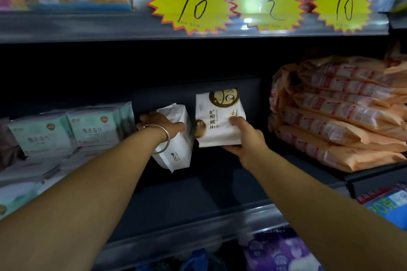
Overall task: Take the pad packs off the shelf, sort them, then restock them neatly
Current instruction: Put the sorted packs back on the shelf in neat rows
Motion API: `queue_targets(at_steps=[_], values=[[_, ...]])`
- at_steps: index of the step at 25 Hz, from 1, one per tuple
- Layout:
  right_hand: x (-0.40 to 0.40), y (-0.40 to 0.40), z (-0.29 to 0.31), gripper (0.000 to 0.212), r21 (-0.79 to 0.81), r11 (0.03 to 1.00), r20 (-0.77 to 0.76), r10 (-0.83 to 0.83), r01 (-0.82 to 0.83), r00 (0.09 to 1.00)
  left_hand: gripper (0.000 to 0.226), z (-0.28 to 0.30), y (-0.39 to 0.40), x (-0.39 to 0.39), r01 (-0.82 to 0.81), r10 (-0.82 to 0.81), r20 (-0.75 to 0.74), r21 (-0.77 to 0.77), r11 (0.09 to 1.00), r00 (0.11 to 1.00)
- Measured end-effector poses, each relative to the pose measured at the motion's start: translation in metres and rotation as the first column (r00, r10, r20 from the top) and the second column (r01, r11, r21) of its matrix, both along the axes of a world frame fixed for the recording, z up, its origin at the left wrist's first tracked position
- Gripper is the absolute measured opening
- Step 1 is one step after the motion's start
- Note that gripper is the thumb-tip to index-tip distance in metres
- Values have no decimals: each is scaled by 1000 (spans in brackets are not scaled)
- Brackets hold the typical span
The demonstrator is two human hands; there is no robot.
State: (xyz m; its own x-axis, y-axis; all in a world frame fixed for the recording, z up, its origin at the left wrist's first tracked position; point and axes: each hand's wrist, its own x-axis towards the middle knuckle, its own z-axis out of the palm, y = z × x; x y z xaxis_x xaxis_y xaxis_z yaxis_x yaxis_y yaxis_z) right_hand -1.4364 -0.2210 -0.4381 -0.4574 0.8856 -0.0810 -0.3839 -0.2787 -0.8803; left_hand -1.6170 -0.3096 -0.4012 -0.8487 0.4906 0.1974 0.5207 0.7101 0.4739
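Observation:
Both arms reach into the dark middle shelf (198, 196). My left hand (160, 124), with a silver bangle on the wrist, grips a white pad pack (176, 154) that is tilted and turned edge-on. My right hand (244, 136) holds a second white pad pack (218, 116) with a brown and gold round logo, upright and facing me, thumb on its front and fingers beneath it. The two packs sit side by side, nearly touching, above the shelf floor.
Pale green packs (66, 130) stand at the shelf's left. A stack of orange packs (343, 116) lies at the right. Yellow starburst price tags (193, 4) hang from the shelf above. Purple packs (279, 253) fill the shelf below.

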Motion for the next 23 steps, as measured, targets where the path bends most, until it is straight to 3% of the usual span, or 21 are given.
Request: queue_targets(at_steps=[2,4,7,9,10,14,16,19,23], values=[[-10,-6,-7,65,-59,995,-125,76,-84,989,100,-4,2,1,-13,11,35,56,998,999],[-15,-12,-13,78,-56,989,-103,134,-140,986,97,-5,2,1,-18,13,49,97,995,999],[-8,-15,-17,56,4,973,75,229,-230,971,95,-7,-3,-4,-30,30,3,90,996,1000],[-6,-11,-18,41,28,966,91,254,-257,963,95,-8,-5,-8,-28,29,-13,84,996,999],[-5,-8,-18,44,45,963,105,259,-265,960,95,-9,-5,-10,-24,26,-20,77,997,999],[0,5,-19,95,127,933,201,309,-338,930,93,-8,-7,-8,0,2,-22,67,998,1000],[3,6,-19,80,124,917,213,348,-378,913,91,-6,-10,-6,23,-21,-30,67,997,999],[0,3,-15,57,45,954,196,283,-297,939,87,-6,-10,-3,79,-79,-62,-1,997,995],[-2,6,-12,69,9,978,131,205,-208,970,96,-9,-11,-7,62,-62,11,21,998,998]])
